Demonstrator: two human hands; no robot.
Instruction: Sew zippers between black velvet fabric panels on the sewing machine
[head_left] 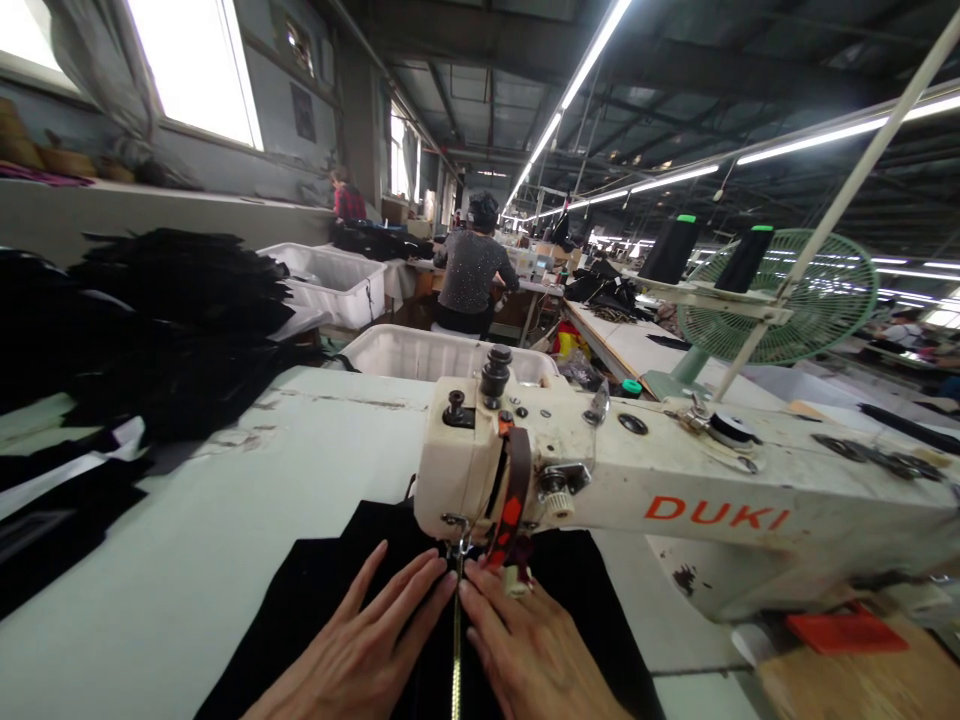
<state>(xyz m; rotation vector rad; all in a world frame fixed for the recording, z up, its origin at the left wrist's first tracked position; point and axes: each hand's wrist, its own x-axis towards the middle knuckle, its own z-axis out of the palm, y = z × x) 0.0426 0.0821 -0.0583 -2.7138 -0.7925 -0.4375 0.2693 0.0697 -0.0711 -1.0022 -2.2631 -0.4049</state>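
Note:
A black cloth piece (300, 600) lies flat on the sewing table beneath the head of a white sewing machine (600, 470). Down its middle runs a narrow gold strip (456, 650), like metal zipper teeth, leading up to the presser foot (461, 545). My left hand (375, 620) rests on the cloth left of the strip, fingers stretched out and tips close to the foot. On the strip's other side my right hand (525, 630) lies flat, fingers extended, its tips also near the foot. The needle point is too small to make out.
Stacked black cloth pieces (180, 300) cover the table's left side. Behind the machine stands a white plastic bin (442, 350), with another bin (330, 285) farther left. A person (474, 265) sits ahead, back turned. Thread cones (671, 250) and a green fan (795, 290) stand right.

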